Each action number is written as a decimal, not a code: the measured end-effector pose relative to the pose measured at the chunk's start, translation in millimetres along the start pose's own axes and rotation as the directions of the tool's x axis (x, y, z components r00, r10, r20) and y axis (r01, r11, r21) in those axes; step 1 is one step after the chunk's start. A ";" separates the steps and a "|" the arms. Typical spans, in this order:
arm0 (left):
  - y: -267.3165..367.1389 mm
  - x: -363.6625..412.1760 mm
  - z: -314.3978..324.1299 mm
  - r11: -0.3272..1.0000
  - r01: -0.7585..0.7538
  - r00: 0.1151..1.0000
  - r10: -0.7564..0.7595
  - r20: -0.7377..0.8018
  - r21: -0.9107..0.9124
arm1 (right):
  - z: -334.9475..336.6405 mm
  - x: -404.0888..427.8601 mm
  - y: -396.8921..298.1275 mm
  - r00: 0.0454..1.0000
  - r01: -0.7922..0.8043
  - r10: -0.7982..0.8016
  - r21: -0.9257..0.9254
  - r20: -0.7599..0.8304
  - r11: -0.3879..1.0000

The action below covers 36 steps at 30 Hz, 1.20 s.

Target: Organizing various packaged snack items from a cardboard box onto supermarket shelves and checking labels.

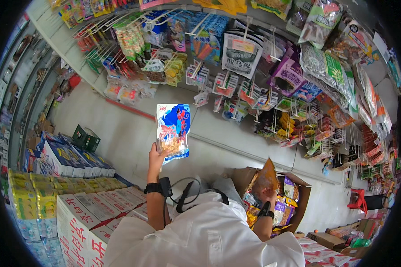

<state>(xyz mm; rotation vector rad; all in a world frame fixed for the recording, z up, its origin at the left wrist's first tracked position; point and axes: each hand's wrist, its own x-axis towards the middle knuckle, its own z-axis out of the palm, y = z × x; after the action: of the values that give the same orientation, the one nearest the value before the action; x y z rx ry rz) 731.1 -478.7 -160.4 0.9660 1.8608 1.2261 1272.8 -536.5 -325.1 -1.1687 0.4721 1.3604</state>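
Out in front of me, my left hand (pixel 157 156) grips the lower left corner of a blue and white snack bag (pixel 173 130), which is upright with its printed face showing. My right hand (pixel 266 194) is at my right side, closed on the lower end of an orange-brown snack bag (pixel 267 175) with a pointed corner upward. Beneath that hand stands an open cardboard box (pixel 302 205) with several packaged snacks inside, among them a purple and white bag (pixel 280 210). Both wrists wear black straps, and a cable runs from the left one.
A pegboard rack with metal hooks holds many hanging packets, such as a black and white bag (pixel 242 55). To my left are stacked white cartons with red writing (pixel 77 230), yellow packs (pixel 23 197) and blue boxes (pixel 61 160). A red stool (pixel 358 201) stands far right.
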 end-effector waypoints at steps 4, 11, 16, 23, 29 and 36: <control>-15.2 9.4 -19.3 0.989 -0.136 0.988 0.139 -0.066 0.048 | 18.3 -33.1 -0.4 0.989 0.147 -0.146 0.243 -0.022 0.959; 12.2 16.8 -20.9 0.985 -0.170 0.972 0.168 -0.163 0.001 | 16.3 -64.7 -20.3 0.942 0.228 -0.321 0.516 0.097 0.826; -6.7 27.5 -16.2 0.973 -0.202 0.968 0.180 -0.177 -0.115 | 49.5 -118.6 -0.9 0.925 0.330 -0.379 0.462 0.014 0.823; 8.4 29.3 3.8 0.964 -0.153 0.987 0.159 0.012 -0.215 | 4.8 -117.3 10.3 0.955 0.292 -0.275 0.517 -0.111 0.804; 37.3 21.1 1.5 0.876 0.107 0.964 0.025 0.266 -0.470 | -27.8 -77.0 -21.3 0.896 0.369 -0.440 0.441 0.065 0.818; 50.5 6.2 -3.8 0.823 0.044 0.980 0.075 0.184 -0.566 | -40.2 -0.2 1.0 0.915 0.402 -0.349 0.366 -0.203 0.840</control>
<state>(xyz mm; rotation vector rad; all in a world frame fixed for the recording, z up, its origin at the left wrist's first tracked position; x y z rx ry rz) 735.2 -461.1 -112.8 0.7300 1.2118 1.5133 1285.8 -570.7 -341.8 -0.9456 0.5500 0.7996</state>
